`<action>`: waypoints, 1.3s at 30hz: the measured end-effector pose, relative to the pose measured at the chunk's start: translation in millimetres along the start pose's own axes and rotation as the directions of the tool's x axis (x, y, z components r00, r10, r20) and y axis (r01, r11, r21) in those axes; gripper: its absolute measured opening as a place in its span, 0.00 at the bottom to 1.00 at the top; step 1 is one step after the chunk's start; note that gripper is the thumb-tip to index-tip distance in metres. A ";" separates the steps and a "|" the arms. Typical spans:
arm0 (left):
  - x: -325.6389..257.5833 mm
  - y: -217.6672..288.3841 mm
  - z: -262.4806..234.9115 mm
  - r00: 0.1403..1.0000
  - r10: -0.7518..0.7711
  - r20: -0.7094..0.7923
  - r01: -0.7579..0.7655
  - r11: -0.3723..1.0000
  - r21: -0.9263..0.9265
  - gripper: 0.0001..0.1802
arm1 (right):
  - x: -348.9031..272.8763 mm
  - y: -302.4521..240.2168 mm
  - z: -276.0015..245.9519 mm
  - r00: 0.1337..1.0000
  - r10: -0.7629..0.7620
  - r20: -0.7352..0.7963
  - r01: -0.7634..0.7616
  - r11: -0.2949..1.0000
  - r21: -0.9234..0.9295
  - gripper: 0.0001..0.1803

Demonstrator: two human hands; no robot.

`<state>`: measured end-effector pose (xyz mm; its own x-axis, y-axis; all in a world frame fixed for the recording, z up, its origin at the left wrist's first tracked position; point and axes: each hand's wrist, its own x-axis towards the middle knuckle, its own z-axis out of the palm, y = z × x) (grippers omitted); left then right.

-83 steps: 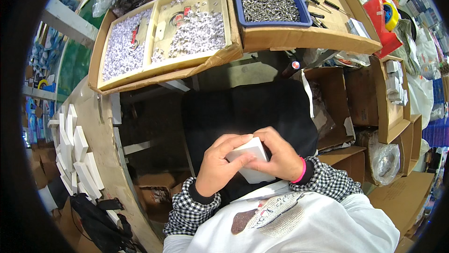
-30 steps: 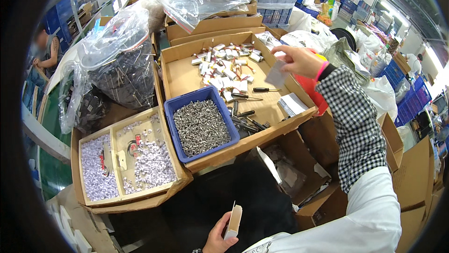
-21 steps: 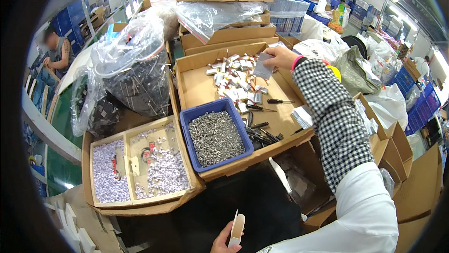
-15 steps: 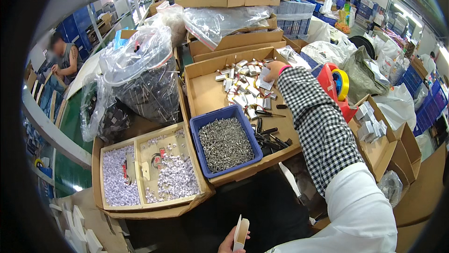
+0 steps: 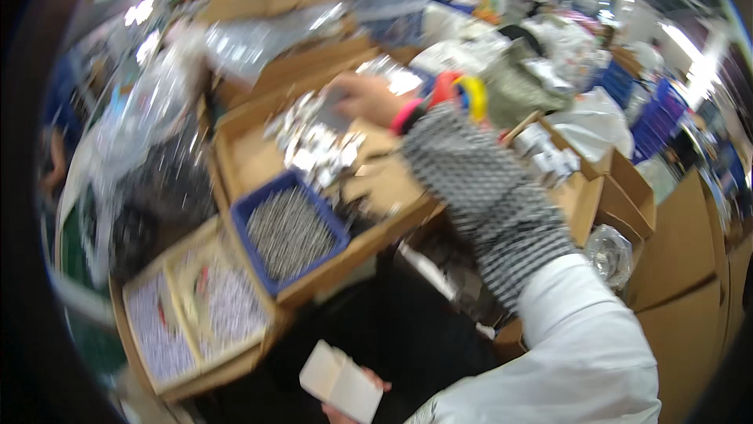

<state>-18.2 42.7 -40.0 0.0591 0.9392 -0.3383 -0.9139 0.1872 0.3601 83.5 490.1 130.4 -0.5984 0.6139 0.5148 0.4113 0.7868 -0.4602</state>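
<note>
Fingers of the right hand close on a small grey piece at the pile of silvery parts; left hand grips a small white box low down. Lifting only one piece cleanly seems best

Bright ceiling lights over a blurred hall of cluttered worktables.

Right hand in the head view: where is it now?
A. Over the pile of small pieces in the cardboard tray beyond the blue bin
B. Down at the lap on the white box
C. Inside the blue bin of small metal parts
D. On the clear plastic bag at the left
A. The right hand reaches over the pile of small pieces in the cardboard tray, past the blue bin; the left hand holds the white box.
</note>
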 end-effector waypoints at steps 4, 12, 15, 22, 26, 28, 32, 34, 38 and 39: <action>-6.1 -2.0 -6.3 0.983 0.061 0.176 -0.062 0.998 0.001 0.40 | -82.5 -94.1 -13.1 0.952 -0.004 0.307 -0.104 0.936 0.336 0.12; -18.1 -3.7 13.5 0.961 0.071 0.268 -0.097 0.992 0.084 0.52 | -179.8 -202.2 36.4 0.806 -0.580 0.119 0.468 0.746 0.474 0.13; -26.9 -9.1 12.7 0.964 0.080 0.255 -0.109 0.989 0.100 0.51 | -195.9 -208.0 41.5 0.717 -0.656 0.236 0.478 0.709 0.518 0.14; -31.5 -10.5 9.6 0.960 0.083 0.266 -0.154 0.954 0.259 0.51 | -202.6 -224.0 36.8 0.715 -0.534 0.451 0.223 0.786 0.576 0.15; -29.8 -10.5 11.7 0.935 0.085 0.343 -0.147 0.976 0.159 0.51 | -190.2 -227.4 15.9 0.773 -0.518 0.365 0.294 0.804 0.517 0.16; -30.6 -10.2 8.8 0.960 0.021 0.279 -0.073 0.981 0.178 0.54 | -178.9 -220.3 7.2 0.810 -0.495 0.316 0.319 0.823 0.470 0.12; -31.6 -4.0 -6.7 0.891 0.052 0.450 0.010 0.991 -0.135 0.59 | -164.5 -193.0 -14.8 0.891 -0.343 0.298 0.242 0.913 0.329 0.07; -30.3 -2.8 -12.7 0.751 0.209 0.627 -0.046 0.963 -0.266 0.58 | -155.5 -172.1 -26.6 0.948 -0.216 0.234 0.166 0.963 0.214 0.06; -24.9 -3.0 -13.8 0.703 0.185 0.686 0.033 0.956 -0.291 0.61 | -124.7 -118.5 -38.3 0.977 0.150 0.155 -0.172 0.974 0.144 0.09; -23.8 -0.9 -13.4 0.726 0.157 0.669 0.029 0.966 -0.258 0.60 | -117.5 -105.1 -41.4 0.976 0.128 0.177 -0.137 0.990 0.038 0.09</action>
<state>-24.2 16.3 -43.9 0.1684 0.9041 0.3927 -0.9844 0.1339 0.1138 139.1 337.9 148.2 -0.6528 0.6885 0.3158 0.4625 0.6925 -0.5536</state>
